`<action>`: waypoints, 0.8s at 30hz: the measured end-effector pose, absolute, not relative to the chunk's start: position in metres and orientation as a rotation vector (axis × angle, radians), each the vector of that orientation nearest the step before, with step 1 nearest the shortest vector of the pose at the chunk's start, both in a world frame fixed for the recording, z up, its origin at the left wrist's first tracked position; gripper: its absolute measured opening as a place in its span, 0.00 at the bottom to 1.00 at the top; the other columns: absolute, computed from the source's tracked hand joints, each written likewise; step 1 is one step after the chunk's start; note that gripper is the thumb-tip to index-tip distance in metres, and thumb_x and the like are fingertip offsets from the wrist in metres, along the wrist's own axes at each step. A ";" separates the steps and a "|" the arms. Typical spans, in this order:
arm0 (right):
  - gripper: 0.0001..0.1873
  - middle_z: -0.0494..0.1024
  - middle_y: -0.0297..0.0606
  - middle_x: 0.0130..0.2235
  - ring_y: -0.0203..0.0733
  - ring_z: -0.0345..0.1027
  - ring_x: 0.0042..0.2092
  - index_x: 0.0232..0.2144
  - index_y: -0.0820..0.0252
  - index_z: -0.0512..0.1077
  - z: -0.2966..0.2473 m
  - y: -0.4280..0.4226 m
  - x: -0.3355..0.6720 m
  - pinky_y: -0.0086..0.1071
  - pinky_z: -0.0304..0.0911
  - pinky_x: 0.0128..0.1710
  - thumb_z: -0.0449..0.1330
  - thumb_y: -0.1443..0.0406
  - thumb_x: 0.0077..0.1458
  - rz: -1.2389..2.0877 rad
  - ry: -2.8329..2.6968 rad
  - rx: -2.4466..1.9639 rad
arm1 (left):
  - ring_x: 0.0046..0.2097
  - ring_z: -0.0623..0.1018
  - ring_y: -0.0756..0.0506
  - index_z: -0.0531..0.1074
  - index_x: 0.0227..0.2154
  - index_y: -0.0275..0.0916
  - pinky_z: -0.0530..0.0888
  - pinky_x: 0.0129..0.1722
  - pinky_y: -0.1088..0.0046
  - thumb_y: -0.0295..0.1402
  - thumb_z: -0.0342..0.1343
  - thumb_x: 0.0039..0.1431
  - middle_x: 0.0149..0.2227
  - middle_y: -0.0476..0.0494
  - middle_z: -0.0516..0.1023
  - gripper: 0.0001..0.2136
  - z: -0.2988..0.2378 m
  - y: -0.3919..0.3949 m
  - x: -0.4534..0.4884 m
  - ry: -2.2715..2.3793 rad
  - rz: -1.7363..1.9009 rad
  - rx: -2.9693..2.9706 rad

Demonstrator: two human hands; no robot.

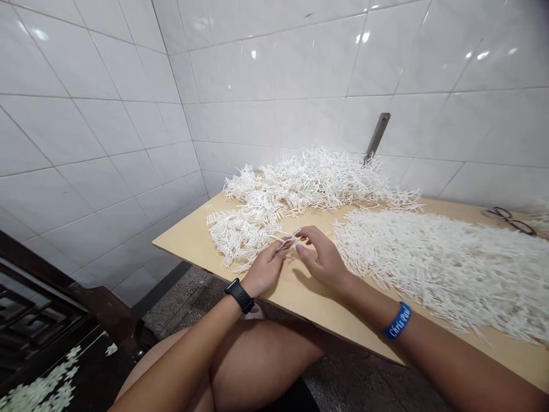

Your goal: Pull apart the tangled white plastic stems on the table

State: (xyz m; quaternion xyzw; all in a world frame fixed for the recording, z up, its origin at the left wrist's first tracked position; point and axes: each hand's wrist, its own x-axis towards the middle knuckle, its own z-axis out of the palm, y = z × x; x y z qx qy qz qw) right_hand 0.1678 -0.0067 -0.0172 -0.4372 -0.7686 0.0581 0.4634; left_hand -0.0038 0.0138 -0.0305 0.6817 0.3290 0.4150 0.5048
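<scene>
**A thin white piece above the counter**

The left hand pinches the thin white piece over the front part of the counter. The right hand is curled, with its fingertips right by the piece; I cannot tell if it grips too. A big fluffy white heap sits at the back and left of the counter. A flat white spread covers much of the counter's right side. A metal bar stands up behind the counter, against the tiled wall.
</scene>
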 end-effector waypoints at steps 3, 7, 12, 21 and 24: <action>0.11 0.71 0.42 0.42 0.45 0.67 0.45 0.43 0.58 0.68 -0.019 -0.010 0.160 0.38 0.64 0.44 0.56 0.60 0.58 0.254 -1.884 -1.042 | 0.48 0.74 0.40 0.72 0.38 0.37 0.69 0.51 0.58 0.30 0.43 0.64 0.43 0.37 0.77 0.11 -0.028 0.007 -0.001 0.912 0.896 2.070; 0.07 0.71 0.40 0.38 0.42 0.67 0.42 0.30 0.59 0.69 -0.021 -0.005 0.163 0.36 0.62 0.44 0.54 0.65 0.60 0.315 -1.787 -1.070 | 0.53 0.71 0.38 0.71 0.41 0.36 0.66 0.56 0.55 0.32 0.47 0.62 0.47 0.34 0.75 0.10 -0.023 -0.001 0.002 0.907 0.800 2.349; 0.09 0.70 0.36 0.30 0.41 0.65 0.34 0.28 0.58 0.67 -0.023 0.001 0.174 0.35 0.59 0.35 0.52 0.63 0.60 0.335 -1.546 -1.197 | 0.60 0.66 0.36 0.69 0.52 0.38 0.61 0.61 0.53 0.40 0.55 0.58 0.59 0.34 0.68 0.20 -0.023 0.004 -0.006 0.970 0.831 2.016; 0.11 0.71 0.34 0.28 0.38 0.67 0.30 0.29 0.58 0.65 -0.025 0.001 0.171 0.35 0.65 0.33 0.51 0.59 0.61 0.665 -1.364 -0.996 | 0.53 0.75 0.40 0.69 0.39 0.38 0.74 0.48 0.64 0.37 0.64 0.52 0.59 0.35 0.67 0.14 -0.013 0.010 -0.021 0.800 1.127 0.951; 0.12 0.67 0.32 0.27 0.36 0.65 0.26 0.28 0.57 0.64 -0.028 0.000 0.168 0.33 0.64 0.28 0.50 0.59 0.62 0.740 -1.439 -1.013 | 0.50 0.77 0.43 0.68 0.41 0.39 0.74 0.46 0.68 0.35 0.66 0.50 0.49 0.39 0.76 0.17 -0.008 0.008 -0.024 0.747 1.186 0.826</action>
